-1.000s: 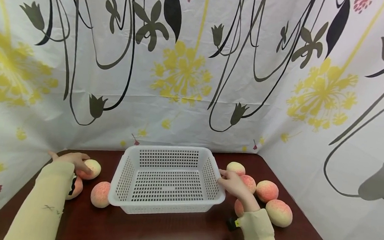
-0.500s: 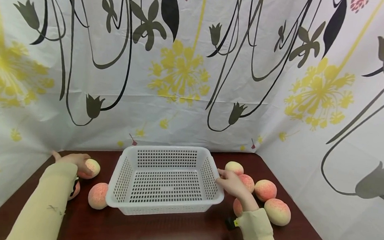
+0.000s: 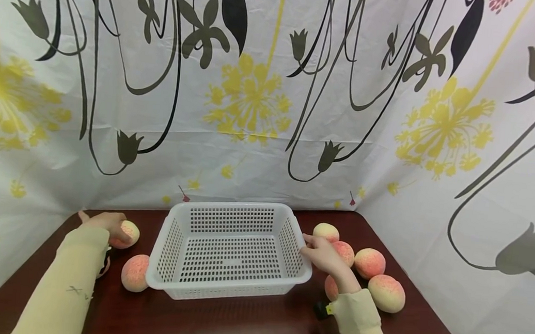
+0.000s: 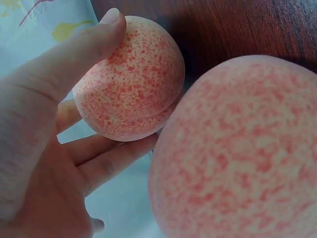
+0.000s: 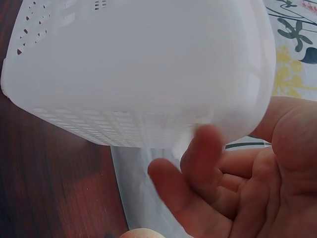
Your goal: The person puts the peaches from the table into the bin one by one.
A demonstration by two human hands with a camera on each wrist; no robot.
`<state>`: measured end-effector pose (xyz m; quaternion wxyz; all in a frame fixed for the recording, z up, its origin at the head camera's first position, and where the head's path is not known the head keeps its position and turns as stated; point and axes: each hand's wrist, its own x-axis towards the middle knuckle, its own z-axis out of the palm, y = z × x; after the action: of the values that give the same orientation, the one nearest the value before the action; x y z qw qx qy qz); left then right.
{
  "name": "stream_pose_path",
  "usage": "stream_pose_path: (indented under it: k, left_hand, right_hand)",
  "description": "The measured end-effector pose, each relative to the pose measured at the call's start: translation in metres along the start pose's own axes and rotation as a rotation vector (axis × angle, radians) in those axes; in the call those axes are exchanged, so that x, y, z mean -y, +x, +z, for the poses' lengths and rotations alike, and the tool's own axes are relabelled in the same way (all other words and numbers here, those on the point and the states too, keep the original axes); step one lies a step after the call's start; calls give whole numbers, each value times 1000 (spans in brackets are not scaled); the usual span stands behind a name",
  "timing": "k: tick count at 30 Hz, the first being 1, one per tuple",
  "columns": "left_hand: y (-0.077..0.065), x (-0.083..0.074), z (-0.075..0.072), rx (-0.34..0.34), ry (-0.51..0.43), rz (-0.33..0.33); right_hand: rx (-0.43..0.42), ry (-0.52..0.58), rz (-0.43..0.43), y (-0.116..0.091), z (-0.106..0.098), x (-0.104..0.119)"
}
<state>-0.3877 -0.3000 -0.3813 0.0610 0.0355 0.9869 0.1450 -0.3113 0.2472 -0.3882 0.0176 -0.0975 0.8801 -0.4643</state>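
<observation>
A white perforated plastic basket [image 3: 230,260] stands on the dark red table. At its right rim is my right hand [image 3: 326,256]; in the right wrist view the fingers [image 5: 198,193] bend under the basket wall [image 5: 163,59] and the thumb passes behind the rim. At the far left, my left hand [image 3: 105,223] holds a pink and cream peach [image 3: 126,235], thumb on one side and fingers beneath in the left wrist view. A second peach [image 4: 242,153] looms close to that camera, mostly covered by the wrist in the head view.
Another peach [image 3: 135,272] lies against the basket's left side. Several more, among them a peach [image 3: 386,293] nearest the right edge, lie around and behind the right forearm. A flower-printed white curtain [image 3: 250,150] closes off the table's back and sides.
The view has shifted slightly, so the scene sits a little further left. My left hand has crept slightly right beside its peach; the right hand keeps its place at the basket.
</observation>
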Motion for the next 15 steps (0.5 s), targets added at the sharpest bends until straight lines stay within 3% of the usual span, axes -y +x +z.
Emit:
stream_pose_path:
  k: [7, 15]
  left_hand:
    - [2, 8, 2, -31, 25, 46]
    - [-1, 11, -17, -20, 1, 132]
  right_hand:
    - [-14, -18, 13, 0, 2, -1]
    - [1, -31, -15, -1, -1, 1]
